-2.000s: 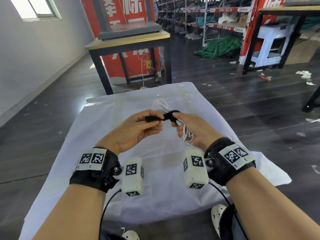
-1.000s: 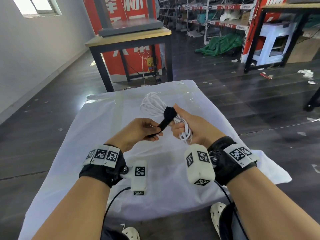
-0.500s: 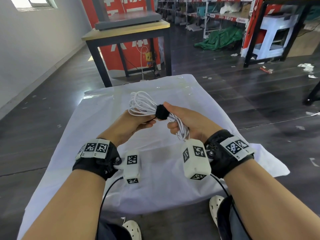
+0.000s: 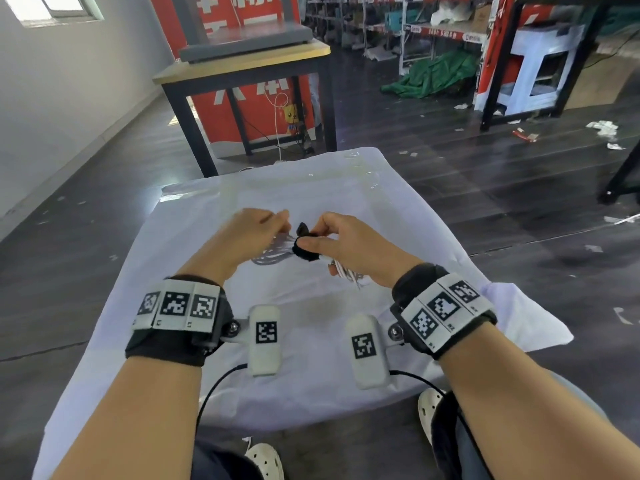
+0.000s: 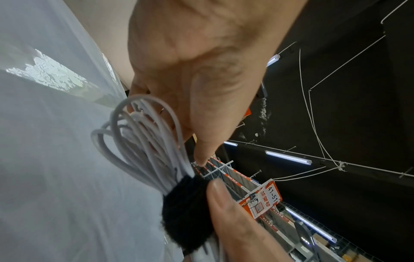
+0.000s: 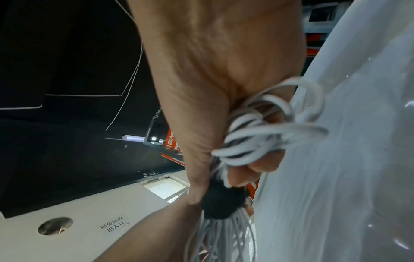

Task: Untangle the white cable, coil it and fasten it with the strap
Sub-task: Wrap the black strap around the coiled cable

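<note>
The white cable (image 4: 273, 255) is coiled into a bundle just above the white cloth-covered table (image 4: 398, 216). A black strap (image 4: 304, 250) is wrapped round the bundle's middle, with a short tail sticking up. My right hand (image 4: 311, 237) grips the right loops (image 6: 257, 140) with curled fingers, and its thumb presses on the strap (image 6: 220, 203). My left hand (image 4: 273, 220) lies over the left loops (image 5: 143, 141) and holds them against its fingers. Its thumb points toward the strap (image 5: 186, 209). The plug ends are hidden.
A wooden-topped black-framed table (image 4: 242, 64) stands just beyond the cloth's far edge, with a red banner (image 4: 263, 109) behind it. Dark floor with scattered litter (image 4: 602, 128) surrounds the table. My shoes (image 4: 427, 407) show below the near edge.
The strap's loose tail, held out by my left hand earlier, is now wound round the bundle. Both hands have lowered the coil toward the cloth, and my left hand moved onto the left loops.
</note>
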The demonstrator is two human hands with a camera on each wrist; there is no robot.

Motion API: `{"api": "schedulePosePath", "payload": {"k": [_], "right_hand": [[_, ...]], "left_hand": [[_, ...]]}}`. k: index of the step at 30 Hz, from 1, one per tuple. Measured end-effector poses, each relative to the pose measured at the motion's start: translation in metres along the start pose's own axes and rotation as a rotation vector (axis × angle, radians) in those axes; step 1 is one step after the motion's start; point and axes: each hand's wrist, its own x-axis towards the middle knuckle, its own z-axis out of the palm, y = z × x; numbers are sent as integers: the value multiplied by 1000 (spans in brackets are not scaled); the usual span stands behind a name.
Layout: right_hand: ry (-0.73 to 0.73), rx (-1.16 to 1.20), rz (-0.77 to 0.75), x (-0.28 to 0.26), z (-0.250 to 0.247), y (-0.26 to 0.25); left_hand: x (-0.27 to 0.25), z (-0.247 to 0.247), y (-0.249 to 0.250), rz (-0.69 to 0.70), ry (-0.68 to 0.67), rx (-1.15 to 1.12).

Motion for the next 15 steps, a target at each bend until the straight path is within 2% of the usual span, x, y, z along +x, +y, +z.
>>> {"api": "schedulePosePath", "payload": {"k": [2,5,9,12,15], "right_hand": [[-16,-51,-25,-1,0,-1],[-35,-63,-38,-1,1,-1],[-79,-80,-38,-1,1,-1],[-96,-95,-38,-3,1,-1],[-109,-106,-38,-4,0,-2]], "left_hand": [[1,4,4,-39,-54,123],[3,5,2,-97,-109,187],[5,3,-8,-178,-177,8],[6,0,-16,-159,-208,-164],[5,-1,-15,-124,-170,-272]]}}
